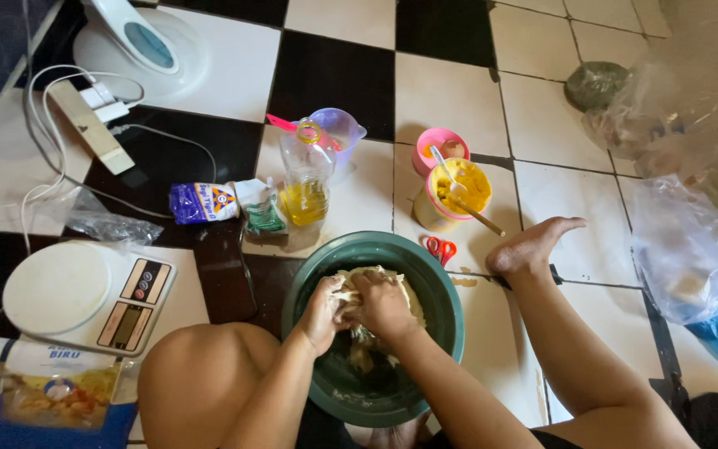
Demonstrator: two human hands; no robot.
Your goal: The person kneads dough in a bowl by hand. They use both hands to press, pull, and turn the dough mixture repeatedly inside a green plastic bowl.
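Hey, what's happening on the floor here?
A person sits on a checkered tile floor with both hands in a dark green bowl. The left hand and right hand press into a pale lump of dough. Beyond the bowl stand a bottle of yellow oil, a yellow tub with a spoon and red scissors. A white kitchen scale sits to the left.

Black-and-white checkered tile floor (pixel 450 96), soft daylight.

Head-worn view, steeply down, close over the floor (pixel 450 91).
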